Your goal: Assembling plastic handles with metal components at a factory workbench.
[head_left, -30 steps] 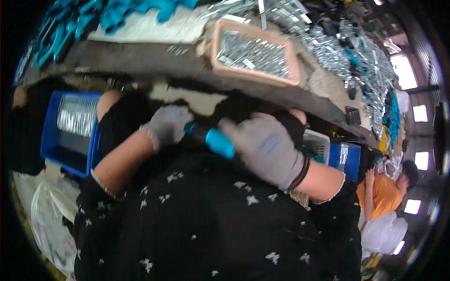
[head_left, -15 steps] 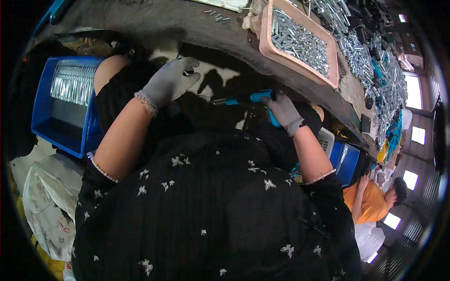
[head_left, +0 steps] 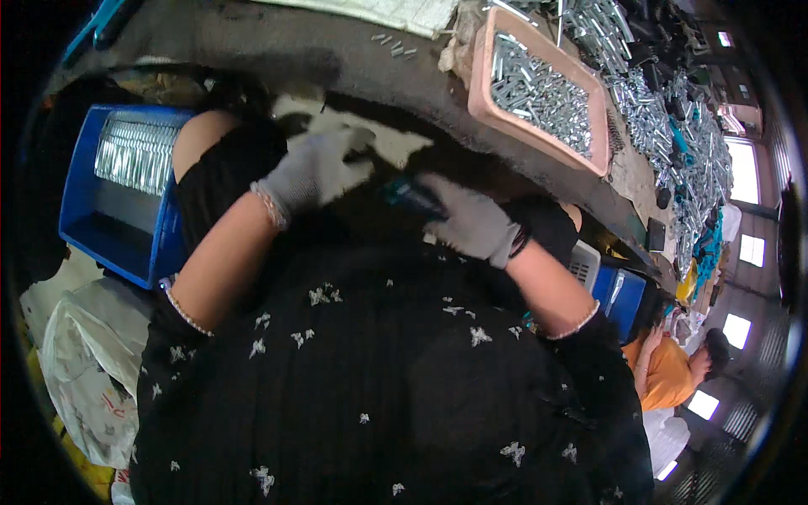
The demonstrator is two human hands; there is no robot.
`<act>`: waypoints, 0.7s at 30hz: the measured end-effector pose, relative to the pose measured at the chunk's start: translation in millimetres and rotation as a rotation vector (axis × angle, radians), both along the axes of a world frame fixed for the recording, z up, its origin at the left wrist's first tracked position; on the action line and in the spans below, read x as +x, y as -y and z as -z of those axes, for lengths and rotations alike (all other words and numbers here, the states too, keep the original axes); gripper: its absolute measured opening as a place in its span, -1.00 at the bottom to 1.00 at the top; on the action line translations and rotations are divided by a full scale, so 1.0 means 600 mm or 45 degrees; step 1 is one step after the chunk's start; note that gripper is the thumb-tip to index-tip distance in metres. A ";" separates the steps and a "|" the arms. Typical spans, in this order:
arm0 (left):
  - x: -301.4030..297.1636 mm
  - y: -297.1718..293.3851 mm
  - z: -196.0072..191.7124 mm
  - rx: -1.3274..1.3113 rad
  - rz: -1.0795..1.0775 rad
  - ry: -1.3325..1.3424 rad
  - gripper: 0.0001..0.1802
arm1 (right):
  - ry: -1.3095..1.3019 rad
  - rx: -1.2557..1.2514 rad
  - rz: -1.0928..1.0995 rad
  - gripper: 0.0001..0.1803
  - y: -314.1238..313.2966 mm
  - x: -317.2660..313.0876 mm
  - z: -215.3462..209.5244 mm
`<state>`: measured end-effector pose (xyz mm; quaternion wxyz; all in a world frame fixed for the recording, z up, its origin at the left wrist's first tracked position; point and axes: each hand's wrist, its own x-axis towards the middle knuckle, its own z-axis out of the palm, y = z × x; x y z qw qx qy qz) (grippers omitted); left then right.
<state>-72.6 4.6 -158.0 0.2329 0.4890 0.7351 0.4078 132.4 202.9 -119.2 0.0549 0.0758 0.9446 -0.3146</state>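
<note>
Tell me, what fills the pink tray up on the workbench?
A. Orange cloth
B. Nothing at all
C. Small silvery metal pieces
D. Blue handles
C: the pink tray on the bench holds a heap of small silvery metal pieces, much like those scattered further along the bench.

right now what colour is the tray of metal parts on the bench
Pink tray, seen best in the head view.

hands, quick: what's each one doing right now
Left hand: open, fingers spread, holding nothing.
Right hand: closed on a blue-handled tool.
</note>
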 end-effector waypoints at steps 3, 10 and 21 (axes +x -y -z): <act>0.072 -0.062 -0.071 -0.439 0.342 -0.339 -0.57 | 0.705 0.267 0.010 -0.50 0.020 -0.014 0.024; 0.117 -0.171 0.119 -0.849 0.566 -0.263 -0.66 | 0.828 0.413 0.022 -0.64 0.029 -0.050 0.127; 0.073 -0.194 0.106 -0.883 0.825 -0.388 -0.60 | 0.709 0.100 -0.035 -0.65 0.001 -0.066 0.017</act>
